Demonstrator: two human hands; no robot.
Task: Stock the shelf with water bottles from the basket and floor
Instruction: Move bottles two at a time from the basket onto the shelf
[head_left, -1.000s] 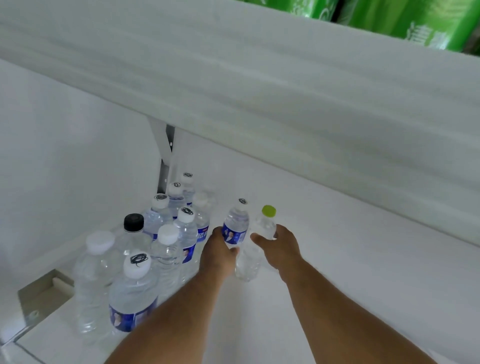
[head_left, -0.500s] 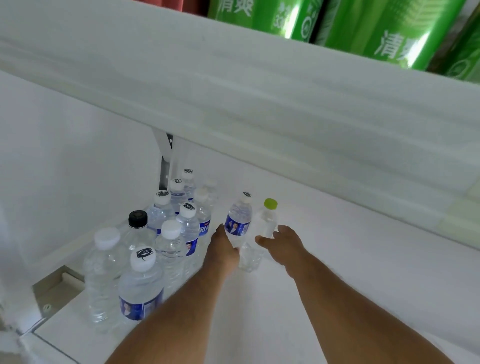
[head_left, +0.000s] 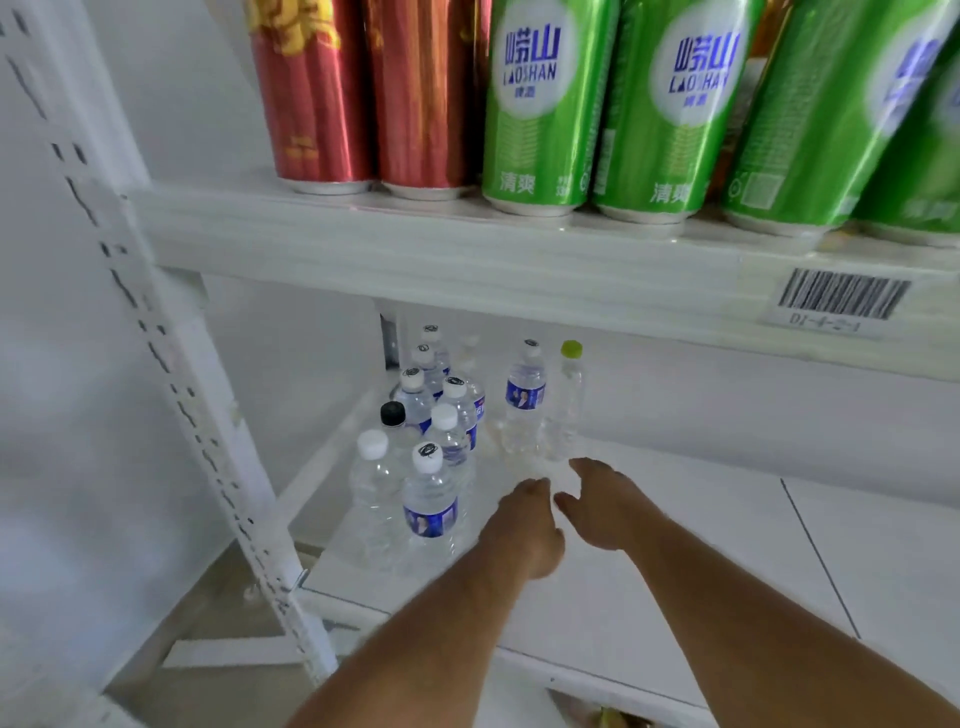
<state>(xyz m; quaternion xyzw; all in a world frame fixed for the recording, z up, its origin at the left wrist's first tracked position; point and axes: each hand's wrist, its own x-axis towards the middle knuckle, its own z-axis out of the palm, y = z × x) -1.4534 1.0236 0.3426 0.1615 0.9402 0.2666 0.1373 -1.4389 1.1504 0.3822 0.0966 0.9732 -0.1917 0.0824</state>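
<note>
I count roughly 10 bottles standing on the lower shelf (head_left: 649, 561), though the far ones crowd together and I can't be sure of the number. A cluster (head_left: 426, 415) fills the left end. Just right of it stand a blue-label bottle (head_left: 524, 400) and a green-cap bottle (head_left: 567, 400), side by side and upright. My left hand (head_left: 527, 525) and right hand (head_left: 605, 506) hover over the shelf in front of that pair, both empty with fingers relaxed, touching neither. So this pair looks placed. Most of the shelf to the right is bare, so I judge there is room for many more. I can't see the basket or floor stock, so what remains is unknown.
</note>
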